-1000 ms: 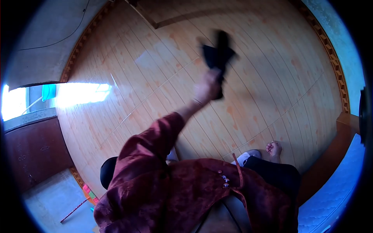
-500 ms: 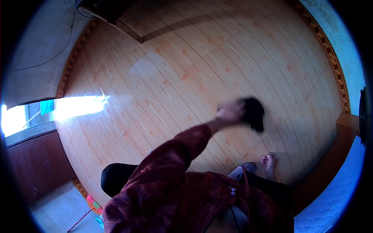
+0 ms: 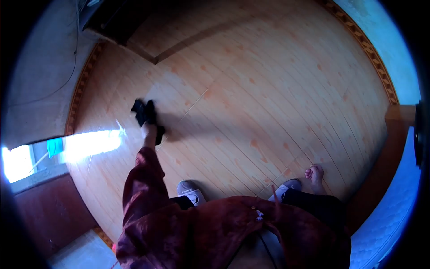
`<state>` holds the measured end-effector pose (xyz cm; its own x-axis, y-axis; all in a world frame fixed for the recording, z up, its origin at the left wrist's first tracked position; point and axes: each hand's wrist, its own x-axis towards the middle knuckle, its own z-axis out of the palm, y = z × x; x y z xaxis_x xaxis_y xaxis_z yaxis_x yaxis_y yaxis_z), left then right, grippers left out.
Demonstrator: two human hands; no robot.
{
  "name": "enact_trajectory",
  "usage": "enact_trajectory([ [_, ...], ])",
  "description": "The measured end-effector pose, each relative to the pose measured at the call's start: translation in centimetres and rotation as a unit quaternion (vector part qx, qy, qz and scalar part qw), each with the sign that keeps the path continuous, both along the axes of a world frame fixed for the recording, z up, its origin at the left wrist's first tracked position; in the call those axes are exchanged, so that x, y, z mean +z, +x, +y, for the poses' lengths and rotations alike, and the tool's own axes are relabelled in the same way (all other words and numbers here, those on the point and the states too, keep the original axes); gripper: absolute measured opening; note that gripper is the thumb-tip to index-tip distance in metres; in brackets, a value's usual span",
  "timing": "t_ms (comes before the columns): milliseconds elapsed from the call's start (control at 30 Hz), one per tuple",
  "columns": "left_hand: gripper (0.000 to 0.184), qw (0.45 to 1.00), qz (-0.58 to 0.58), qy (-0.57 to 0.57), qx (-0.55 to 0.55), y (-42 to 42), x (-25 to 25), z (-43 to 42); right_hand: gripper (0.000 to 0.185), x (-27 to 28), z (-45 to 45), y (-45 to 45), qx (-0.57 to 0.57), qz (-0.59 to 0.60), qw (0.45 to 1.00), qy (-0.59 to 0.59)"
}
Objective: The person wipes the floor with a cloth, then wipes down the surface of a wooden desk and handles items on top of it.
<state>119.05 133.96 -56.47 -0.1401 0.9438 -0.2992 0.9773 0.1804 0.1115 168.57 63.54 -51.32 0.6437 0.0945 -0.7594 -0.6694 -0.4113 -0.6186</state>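
My left hand [image 3: 149, 131] is closed on a black cloth [image 3: 145, 112], whose loose parts stick out beyond the fingers. It is stretched out at the left over the wood-patterned floor [image 3: 233, 134]; whether the cloth touches the floor is hard to tell. Low on the right, beside my knee and shoe, my right hand [image 3: 315, 173] is curled into a fist with nothing visible in it.
Two grey shoes [image 3: 191, 192] stand at the bottom. A dark piece of furniture [image 3: 116, 22] is at the upper left, a red-brown panel [image 3: 56, 215] at the lower left. On the right are a wooden bed frame [image 3: 374, 179] and blue mattress [image 3: 387, 224].
My left hand has swept the black cloth from the middle right across to the left. My right hand has stayed nearly in place. The view has shifted, showing more of the dark furniture.
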Motion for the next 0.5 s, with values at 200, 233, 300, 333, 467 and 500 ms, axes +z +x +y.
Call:
enact_trajectory([
  [200,0.026,0.848,-0.522,0.002,0.091,12.1,11.0,-4.4,0.017,2.9,8.1,0.5,0.085,-0.021,0.989,0.124],
  [233,0.027,0.835,-0.547,-0.015,0.058,16.1,13.6,-6.9,0.022,4.6,10.6,1.0,0.123,-0.017,0.982,0.144],
  [300,0.03,0.816,-0.574,-0.058,-0.038,23.0,15.0,-12.0,0.048,8.1,15.2,1.3,0.169,-0.019,0.973,0.153],
  [333,0.033,0.806,-0.577,-0.082,-0.101,26.3,15.2,-14.8,0.058,9.5,17.0,1.3,0.184,-0.031,0.964,0.191],
  [467,0.069,0.716,-0.577,-0.23,-0.318,38.5,16.7,-30.3,0.07,13.0,20.9,1.0,0.129,-0.039,0.929,0.344],
  [500,0.087,0.604,-0.62,-0.346,-0.362,40.4,18.8,-34.3,0.065,12.3,20.4,1.6,0.101,-0.057,0.924,0.364],
])
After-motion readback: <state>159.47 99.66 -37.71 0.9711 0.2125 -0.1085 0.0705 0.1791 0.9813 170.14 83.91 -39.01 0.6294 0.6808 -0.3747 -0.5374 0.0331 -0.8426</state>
